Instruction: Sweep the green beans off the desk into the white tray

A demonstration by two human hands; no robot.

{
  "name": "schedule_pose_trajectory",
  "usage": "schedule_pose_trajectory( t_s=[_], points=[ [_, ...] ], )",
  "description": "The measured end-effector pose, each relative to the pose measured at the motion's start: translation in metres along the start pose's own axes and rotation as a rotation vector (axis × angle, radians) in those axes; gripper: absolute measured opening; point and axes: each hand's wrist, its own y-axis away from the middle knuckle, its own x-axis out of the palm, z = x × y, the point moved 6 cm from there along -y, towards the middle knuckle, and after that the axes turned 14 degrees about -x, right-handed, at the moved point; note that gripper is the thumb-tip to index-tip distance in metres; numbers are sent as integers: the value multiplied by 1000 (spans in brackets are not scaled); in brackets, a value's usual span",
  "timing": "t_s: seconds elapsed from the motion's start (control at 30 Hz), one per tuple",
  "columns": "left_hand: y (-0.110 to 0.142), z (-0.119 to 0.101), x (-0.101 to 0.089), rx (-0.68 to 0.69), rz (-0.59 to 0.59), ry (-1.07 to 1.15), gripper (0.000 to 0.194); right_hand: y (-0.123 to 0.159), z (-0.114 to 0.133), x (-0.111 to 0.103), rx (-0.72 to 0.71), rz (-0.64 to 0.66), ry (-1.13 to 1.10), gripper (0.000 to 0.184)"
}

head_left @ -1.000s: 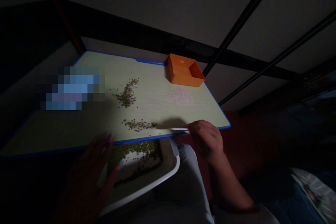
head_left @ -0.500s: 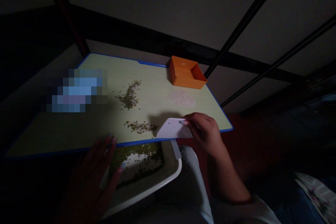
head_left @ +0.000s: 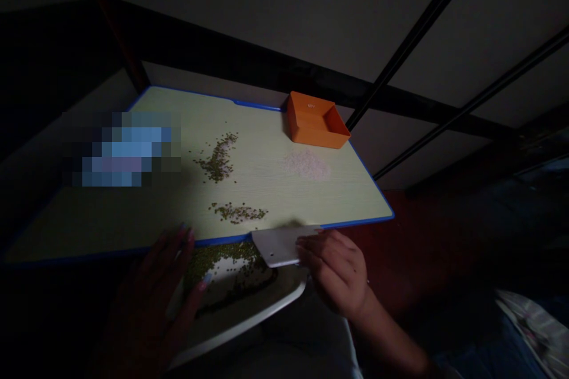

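Jutting left from the right grip (head_left: 335,269) is the white scraper (head_left: 276,246).

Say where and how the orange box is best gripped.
I'd pinch the right wall of the orange box from above, thumb inside, fingers outside: its top is open, its walls look thin, and the pale grains lie just in front, making a near-side approach messier.

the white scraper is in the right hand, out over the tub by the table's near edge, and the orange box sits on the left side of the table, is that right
Not quite: the head view shows the orange box at the far right of the table. The white scraper is indeed in the right hand, over the tub by the near edge.
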Motion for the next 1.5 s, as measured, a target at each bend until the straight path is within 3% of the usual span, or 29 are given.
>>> schedule_pose_trajectory(
  t_s=[0.43,0.8,1.07,1.2,1.5],
  points=[
    [-1,1,1,-40,34,8,69,8,-7,14,29,60,158,20],
    [-1,0,2,-41,45,11,68,22,-21,1,39,52,244,24],
    [-1,-1,0,-34,38,13,68,41,-37,-10,130,-4,329,33],
    [-2,0,1,-37,37,16,69,42,-45,-2,187,-4,373,38],
    [-1,2,1,-16,43,-3,70,14,-43,34,193,-33,235,25]
  ],
)
